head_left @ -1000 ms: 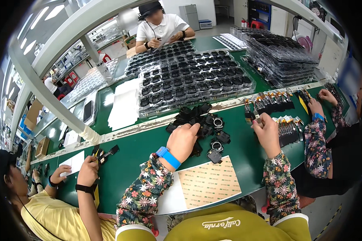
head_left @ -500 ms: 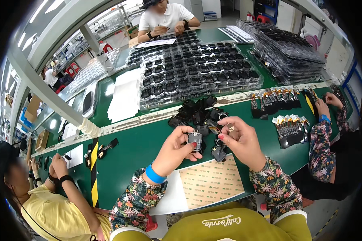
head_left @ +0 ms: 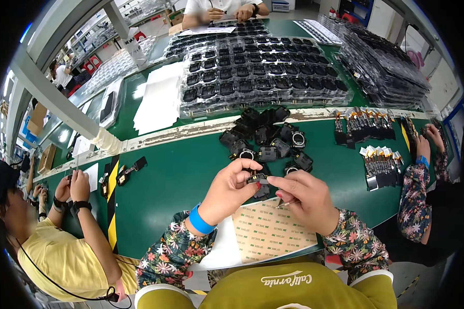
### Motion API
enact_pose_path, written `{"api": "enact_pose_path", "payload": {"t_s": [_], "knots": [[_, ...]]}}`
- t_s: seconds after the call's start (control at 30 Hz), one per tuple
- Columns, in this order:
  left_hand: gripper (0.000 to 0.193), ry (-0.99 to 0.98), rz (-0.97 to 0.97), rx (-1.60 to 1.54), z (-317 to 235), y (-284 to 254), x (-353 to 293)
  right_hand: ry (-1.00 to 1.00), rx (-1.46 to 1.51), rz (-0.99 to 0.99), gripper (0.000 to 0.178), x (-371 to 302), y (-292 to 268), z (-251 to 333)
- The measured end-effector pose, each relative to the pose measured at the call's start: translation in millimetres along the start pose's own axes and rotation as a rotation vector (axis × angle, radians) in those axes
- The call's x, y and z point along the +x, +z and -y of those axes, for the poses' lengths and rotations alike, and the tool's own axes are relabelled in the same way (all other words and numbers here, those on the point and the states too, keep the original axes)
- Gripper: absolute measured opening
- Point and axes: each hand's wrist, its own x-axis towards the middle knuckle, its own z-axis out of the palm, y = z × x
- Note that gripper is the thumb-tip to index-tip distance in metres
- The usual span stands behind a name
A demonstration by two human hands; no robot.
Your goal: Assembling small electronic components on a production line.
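My left hand [head_left: 227, 193] grips a small black plastic casing [head_left: 257, 178] between thumb and fingers, just above the table. From the right, my right hand [head_left: 309, 198] meets it, its index fingertip at the casing's edge. A small thin piece [head_left: 285, 204] pokes out under the right thumb; its kind does not show clearly. Beyond my hands lies a heap of black casings [head_left: 268, 139], some with round metallic rings. Below the hands, near the table's front edge, rests a tan backing sheet [head_left: 273, 232] with small green print, on top of white paper [head_left: 216, 252].
Clear trays of black casings [head_left: 263, 72] fill the far table, with stacked trays [head_left: 381, 67] at right. Rows of flat flex-cable parts [head_left: 381, 167] lie right. Striped tape [head_left: 113, 206] crosses the table at left. Co-workers sit left, right and opposite.
Both hands have come together at the casing, which has tipped from face-on to edge-on. My right hand has moved down from the heap; the brown square in it no longer shows face-on. The view has shifted.
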Motion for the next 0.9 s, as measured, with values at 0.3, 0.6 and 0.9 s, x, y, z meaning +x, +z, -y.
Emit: {"api": "enact_pose_path", "payload": {"t_s": [0.3,0.6,0.9], "knots": [[0.031,-0.057,-0.068,-0.149,-9,10,-4,0.004,-0.036,0.039,0.040,-6,1,4],[0.027,-0.135,0.009,-0.154,-9,7,-3,-0.058,-0.274,0.165,0.047,-9,1,3],[0.025,-0.122,0.022,-0.124,-11,8,-4,-0.070,-0.348,0.234,0.048,-11,-1,4]]}}
